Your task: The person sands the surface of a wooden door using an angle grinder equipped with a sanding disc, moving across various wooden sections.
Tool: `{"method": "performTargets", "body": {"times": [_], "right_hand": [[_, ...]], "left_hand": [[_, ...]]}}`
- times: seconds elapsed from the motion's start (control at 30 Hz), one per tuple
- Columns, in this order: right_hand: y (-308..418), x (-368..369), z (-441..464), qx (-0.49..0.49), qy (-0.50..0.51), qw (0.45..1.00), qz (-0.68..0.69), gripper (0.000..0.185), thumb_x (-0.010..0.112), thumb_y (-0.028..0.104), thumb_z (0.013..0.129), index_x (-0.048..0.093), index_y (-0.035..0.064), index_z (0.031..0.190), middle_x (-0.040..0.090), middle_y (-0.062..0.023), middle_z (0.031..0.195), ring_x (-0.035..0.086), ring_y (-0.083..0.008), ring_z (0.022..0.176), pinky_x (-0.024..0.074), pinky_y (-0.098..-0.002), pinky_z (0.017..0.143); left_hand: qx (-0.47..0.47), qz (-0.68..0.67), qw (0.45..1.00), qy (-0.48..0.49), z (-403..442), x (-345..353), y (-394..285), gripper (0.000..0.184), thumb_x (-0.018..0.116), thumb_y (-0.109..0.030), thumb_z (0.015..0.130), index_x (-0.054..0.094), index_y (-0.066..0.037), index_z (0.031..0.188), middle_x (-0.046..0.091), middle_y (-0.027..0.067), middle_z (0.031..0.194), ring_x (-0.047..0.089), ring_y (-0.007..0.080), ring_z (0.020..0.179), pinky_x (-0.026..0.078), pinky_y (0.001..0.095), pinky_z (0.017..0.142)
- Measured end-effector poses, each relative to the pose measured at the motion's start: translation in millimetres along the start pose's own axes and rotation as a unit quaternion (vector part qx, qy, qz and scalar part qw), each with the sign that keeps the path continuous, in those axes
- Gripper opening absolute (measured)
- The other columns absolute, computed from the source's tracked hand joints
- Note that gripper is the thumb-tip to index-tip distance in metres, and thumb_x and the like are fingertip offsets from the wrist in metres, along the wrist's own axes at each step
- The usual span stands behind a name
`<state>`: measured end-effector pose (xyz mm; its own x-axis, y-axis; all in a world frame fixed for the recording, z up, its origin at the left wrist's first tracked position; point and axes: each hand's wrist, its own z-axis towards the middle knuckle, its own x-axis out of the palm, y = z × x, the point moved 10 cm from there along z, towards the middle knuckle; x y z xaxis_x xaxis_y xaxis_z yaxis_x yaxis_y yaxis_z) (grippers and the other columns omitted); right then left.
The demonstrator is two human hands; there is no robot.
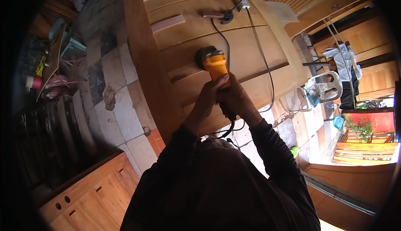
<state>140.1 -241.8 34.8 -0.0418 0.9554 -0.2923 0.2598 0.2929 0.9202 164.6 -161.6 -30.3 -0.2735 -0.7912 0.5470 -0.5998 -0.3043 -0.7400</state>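
Both of my hands are closed around an orange and black power sander [216, 64]. My left hand [204, 99] wraps its body from the left, with its thumb near the top. My right hand [240, 99] grips the handle from the right, lower down. The sander's dark round head lies against a panelled wooden door [196, 41], which stretches out in front of me. A black cord hangs from the handle below my hands. The underside of the head is hidden.
On the door lie a tool with a wooden handle and dark head [215, 15], a white socket block [243, 5], loose cords and wood strips [168, 23]. A white plastic chair [328, 87] stands right; another wooden door [96, 193] is at lower left.
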Motion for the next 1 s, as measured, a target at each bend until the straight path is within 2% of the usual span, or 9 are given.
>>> {"method": "performTargets", "body": {"times": [0.07, 0.17, 0.37, 0.47, 0.57, 0.67, 0.77, 0.87, 1.0], "right_hand": [[-1.0, -4.2, 0.5, 0.005, -0.007, 1.0, 0.016, 0.072, 0.076, 0.013, 0.089, 0.041, 0.0054, 0.151, 0.074, -0.0167, 0.096, 0.077, -0.0247, 0.081, 0.0623, -0.0356, 0.069], [3.5, -5.2, -4.8, 0.026, -0.002, 0.999, 0.043, 0.071, 0.076, 0.013, 0.088, 0.041, 0.0029, 0.15, 0.074, -0.0169, 0.096, 0.077, -0.0246, 0.082, 0.0627, -0.0361, 0.071], [1.9, 2.0, -5.1, -0.007, 0.006, 1.0, 0.012, 0.069, 0.075, 0.013, 0.089, 0.041, 0.0009, 0.147, 0.074, -0.0169, 0.095, 0.077, -0.0229, 0.08, 0.0624, -0.036, 0.068], [-2.8, -6.8, -2.9, 0.072, 0.007, 0.996, 0.046, 0.067, 0.076, 0.013, 0.089, 0.042, 0.0028, 0.146, 0.074, -0.0165, 0.095, 0.077, -0.0228, 0.082, 0.0628, -0.0362, 0.07], [-1.9, -11.2, -7.5, 0.07, 0.011, 0.996, 0.057, 0.066, 0.075, 0.013, 0.089, 0.042, 0.0035, 0.144, 0.074, -0.0154, 0.093, 0.077, -0.0225, 0.079, 0.0621, -0.0354, 0.067], [-4.5, -6.8, -10.9, -0.009, -0.008, 1.0, 0.025, 0.067, 0.075, 0.013, 0.089, 0.041, 0.0044, 0.146, 0.073, -0.014, 0.091, 0.075, -0.0211, 0.076, 0.0609, -0.0343, 0.063], [-9.4, -6.2, -11.4, 0.02, 0.004, 0.999, 0.025, 0.069, 0.076, 0.013, 0.089, 0.04, 0.0059, 0.148, 0.073, -0.0138, 0.091, 0.076, -0.0216, 0.077, 0.0613, -0.0346, 0.066], [-8.3, -7.4, -11.9, 0.075, 0.013, 0.995, 0.057, 0.072, 0.076, 0.013, 0.089, 0.039, 0.0072, 0.151, 0.075, -0.0147, 0.094, 0.077, -0.023, 0.083, 0.0623, -0.0363, 0.072], [-29.5, -5.9, -11.7, 0.018, -0.017, 1.0, 0.007, 0.073, 0.076, 0.013, 0.089, 0.039, 0.007, 0.152, 0.076, -0.0159, 0.097, 0.078, -0.0239, 0.084, 0.0624, -0.0371, 0.073]], "left_hand": [[-0.006, -0.005, 1.0, -0.005, 1.7, 4.8, -0.9, 0.048, 0.069, -0.054, 0.1, 0.068, -0.008, 0.112, 0.064, -0.0032, 0.079, 0.057, 0.0057, 0.059, 0.038, 0.0244, 0.05], [-0.014, 0.028, 1.0, -0.005, 3.4, 1.2, 4.0, 0.048, 0.069, -0.055, 0.099, 0.068, -0.008, 0.112, 0.064, -0.0027, 0.079, 0.058, 0.0061, 0.059, 0.038, 0.0243, 0.048], [0.01, 0.027, 1.0, -0.005, -0.4, -3.8, 3.7, 0.05, 0.07, -0.057, 0.098, 0.068, -0.008, 0.112, 0.065, -0.0021, 0.08, 0.06, 0.0069, 0.059, 0.039, 0.0235, 0.048], [-0.01, 0.031, 0.999, 0.024, 8.2, 7.1, 3.3, 0.051, 0.07, -0.057, 0.098, 0.068, -0.008, 0.112, 0.066, -0.0024, 0.08, 0.061, 0.0063, 0.061, 0.04, 0.0222, 0.048], [-0.009, 0.044, 0.999, -0.003, 1.5, 15.6, -2.4, 0.043, 0.064, -0.053, 0.103, 0.068, -0.011, 0.111, 0.061, -0.0055, 0.076, 0.054, 0.0038, 0.058, 0.036, 0.0229, 0.05], [-0.007, 0.051, 0.998, -0.027, -6.1, 9.2, 1.7, 0.044, 0.064, -0.053, 0.103, 0.068, -0.011, 0.112, 0.062, -0.0054, 0.076, 0.054, 0.0036, 0.058, 0.036, 0.0228, 0.05], [-0.005, 0.055, 0.998, -0.013, -5.9, 9.2, 2.5, 0.044, 0.064, -0.053, 0.103, 0.068, -0.01, 0.113, 0.062, -0.0056, 0.077, 0.054, 0.0037, 0.058, 0.036, 0.0225, 0.05], [-0.004, 0.045, 0.999, 0.007, -1.6, 14.9, 2.2, 0.047, 0.064, -0.054, 0.103, 0.068, -0.009, 0.116, 0.063, -0.0044, 0.079, 0.056, 0.0046, 0.06, 0.038, 0.0225, 0.052], [-0.018, 0.05, 0.999, -0.012, -5.4, 3.0, 13.8, 0.053, 0.072, -0.054, 0.098, 0.067, -0.005, 0.118, 0.068, 0.0009, 0.088, 0.063, 0.0085, 0.064, 0.045, 0.0242, 0.052]]}}
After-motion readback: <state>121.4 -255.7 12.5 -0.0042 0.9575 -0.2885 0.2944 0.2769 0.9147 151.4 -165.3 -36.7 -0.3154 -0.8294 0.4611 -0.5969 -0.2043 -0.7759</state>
